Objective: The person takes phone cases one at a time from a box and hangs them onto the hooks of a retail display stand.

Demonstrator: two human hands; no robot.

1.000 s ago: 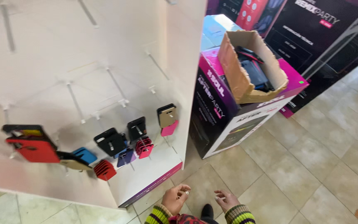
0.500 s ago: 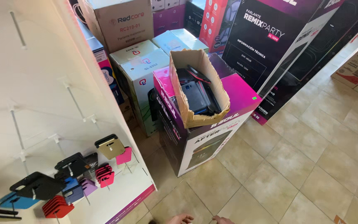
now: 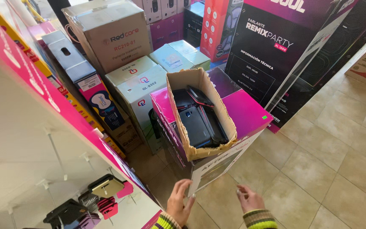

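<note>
My left hand point(image 3: 180, 202) hangs low in the view, empty, fingers loosely apart, just below the front corner of a large magenta and black carton point(image 3: 245, 113). My right hand point(image 3: 248, 198) is a little to its right, also empty with fingers loosely curled. An open brown cardboard box point(image 3: 223, 114) rests on top of that carton. It holds several dark flat cases point(image 3: 195, 125). Both hands are short of the box and touch nothing.
A white pegboard stand point(image 3: 30, 152) with a pink edge fills the left; several small cases point(image 3: 104, 186) hang on its hooks. Stacked white and brown cartons point(image 3: 113, 36) stand behind. Tall black speaker boxes point(image 3: 272, 55) line the right. Beige tiled floor point(image 3: 331, 161) spreads to the right.
The view has swung from the pegboard towards the open cardboard box, which now sits centred and closer. My hands, at the bottom edge before, have risen into view below the carton.
</note>
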